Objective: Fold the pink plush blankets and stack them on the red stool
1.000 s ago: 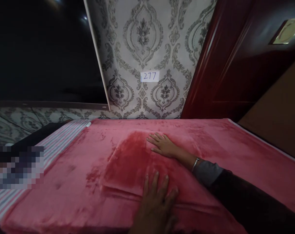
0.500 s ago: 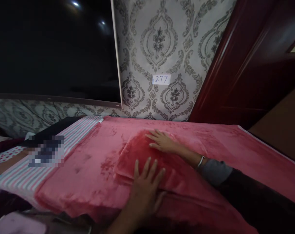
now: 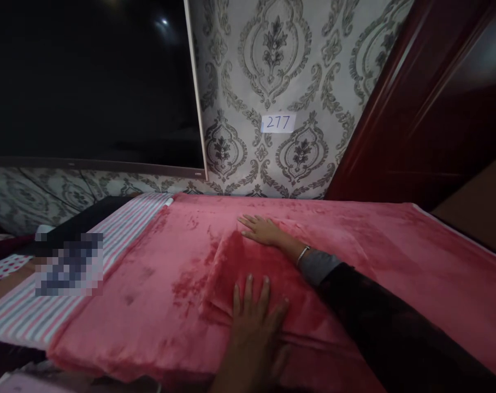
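A folded piece of red plush fabric [image 3: 272, 267] lies on a pink plush cover [image 3: 149, 284]. My left hand [image 3: 254, 322] rests on its near part, palm down with fingers spread. Across its far edge lies my right hand [image 3: 262, 229], also flat, with fingers stretched out and a silver bracelet on the wrist. Neither hand grips the fabric. Whether the folded piece is a garment or a blanket I cannot tell.
A striped cloth [image 3: 120, 224] borders the pink cover on the left, with a blurred-out dark item [image 3: 70, 265] on it. Behind are a large black screen [image 3: 92, 87], patterned wallpaper and a paper label [image 3: 278, 123] reading 277. A dark red door [image 3: 428, 125] stands at the right.
My right hand has slid left and slightly away over the folded fabric to its far edge. My left hand stays flat on the near part. The view has shifted a little.
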{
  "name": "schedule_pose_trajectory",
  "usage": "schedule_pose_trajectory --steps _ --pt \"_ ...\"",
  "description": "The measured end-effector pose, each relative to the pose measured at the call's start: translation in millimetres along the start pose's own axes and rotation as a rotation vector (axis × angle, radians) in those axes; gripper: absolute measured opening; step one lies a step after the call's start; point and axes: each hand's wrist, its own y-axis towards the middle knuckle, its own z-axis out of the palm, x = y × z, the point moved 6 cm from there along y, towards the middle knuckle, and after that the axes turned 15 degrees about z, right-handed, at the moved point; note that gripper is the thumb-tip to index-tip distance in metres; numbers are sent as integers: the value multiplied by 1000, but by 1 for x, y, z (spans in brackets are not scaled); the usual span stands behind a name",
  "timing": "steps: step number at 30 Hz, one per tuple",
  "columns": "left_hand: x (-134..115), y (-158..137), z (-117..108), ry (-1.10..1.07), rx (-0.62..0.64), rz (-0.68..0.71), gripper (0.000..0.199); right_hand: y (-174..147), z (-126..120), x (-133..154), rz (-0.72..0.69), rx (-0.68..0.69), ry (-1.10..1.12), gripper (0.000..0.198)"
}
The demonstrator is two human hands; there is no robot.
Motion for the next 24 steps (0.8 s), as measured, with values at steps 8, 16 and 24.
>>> schedule_pose_trajectory --steps 8,16,24 --pt "-2 1 5 39 -57 -16 84 13 2 -3 87 -3 53 62" --pt "13 -8 -19 152 -130 -5 73 -14 -23 26 100 -29 43 64" --pt "36 -29 -21 218 -94 -186 77 -30 -2 71 -97 19 -25 75"
